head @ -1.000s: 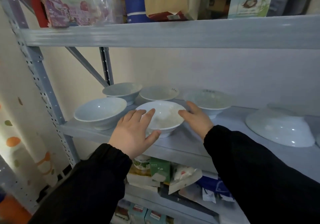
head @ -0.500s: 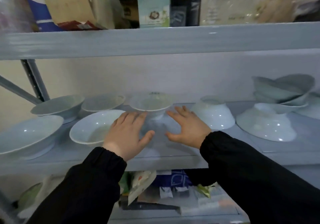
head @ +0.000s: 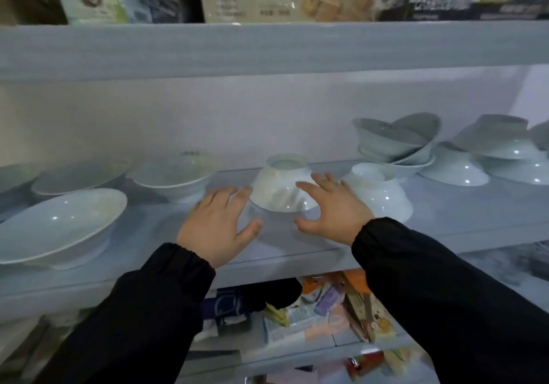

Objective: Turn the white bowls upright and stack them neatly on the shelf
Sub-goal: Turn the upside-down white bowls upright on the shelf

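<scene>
An upside-down white bowl (head: 279, 186) stands on the grey shelf (head: 445, 217) in the middle. My left hand (head: 218, 229) is open just left of it, fingers spread, fingertips near its rim. My right hand (head: 332, 208) is open at its right side, fingers reaching past the bowl's edge. Upright white bowls stand to the left: a large one in front (head: 59, 226), one behind it (head: 77, 175), and another (head: 175, 175) nearer the middle. A second upside-down bowl (head: 383, 193) sits right of my right hand.
At the right rear lies a loose pile of tilted bowls (head: 398, 142) and more upside-down bowls (head: 454, 166). The upper shelf board (head: 267, 47) hangs low overhead with packaged goods on it. Packets fill the lower shelf (head: 312, 312).
The view has swung right along the shelf. Both hands left the upright bowl they held and moved right, now flanking the upside-down bowl.
</scene>
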`<control>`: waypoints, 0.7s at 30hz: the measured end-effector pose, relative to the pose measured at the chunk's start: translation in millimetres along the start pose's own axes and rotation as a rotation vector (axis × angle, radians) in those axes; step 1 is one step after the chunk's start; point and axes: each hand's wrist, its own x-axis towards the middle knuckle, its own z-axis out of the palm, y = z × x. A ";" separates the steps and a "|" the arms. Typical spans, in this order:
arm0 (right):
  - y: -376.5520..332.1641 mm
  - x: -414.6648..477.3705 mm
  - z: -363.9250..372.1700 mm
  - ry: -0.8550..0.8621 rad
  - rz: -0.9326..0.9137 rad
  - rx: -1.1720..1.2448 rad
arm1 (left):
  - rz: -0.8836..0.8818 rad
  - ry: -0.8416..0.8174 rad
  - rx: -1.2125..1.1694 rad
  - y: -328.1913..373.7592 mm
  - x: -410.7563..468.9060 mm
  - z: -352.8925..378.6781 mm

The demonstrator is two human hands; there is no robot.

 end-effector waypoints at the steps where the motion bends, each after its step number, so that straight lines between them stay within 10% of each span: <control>1: 9.1 -0.7 -1.2 0.009 0.003 0.007 | 0.000 -0.001 -0.003 7.3 4.1 4.3; 21: 110.4 -5.8 -18.3 0.001 -0.151 0.045 | -0.042 -0.133 0.073 95.1 125.9 65.0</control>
